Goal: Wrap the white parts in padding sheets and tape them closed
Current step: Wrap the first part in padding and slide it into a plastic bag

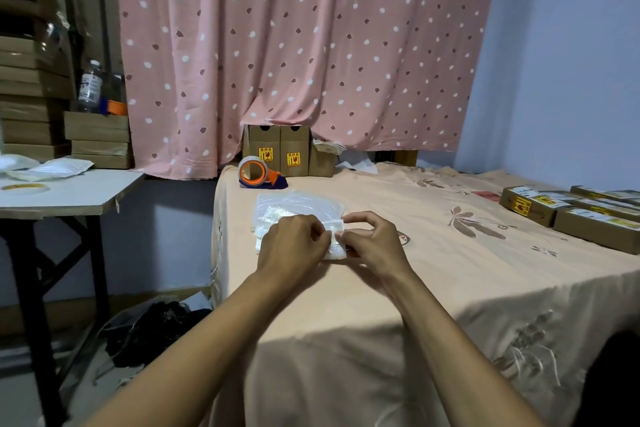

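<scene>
step: folding, likely untaped | left hand (294, 243) and right hand (372, 241) together, both pinching the padded bundle (336, 248) on the bed (450, 253) | tape dispenser (258, 173) idle beyond spare padding sheets (298, 203) | remaining: taping

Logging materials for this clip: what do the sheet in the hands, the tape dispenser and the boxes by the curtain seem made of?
Padding sheet: thin translucent white foam or plastic film, soft creases, slight sheen; which is unclear. Tape dispenser: glossy orange and dark blue hard plastic, probably. Boxes: matte brown cardboard, folded edges, yellow stickers.
</scene>
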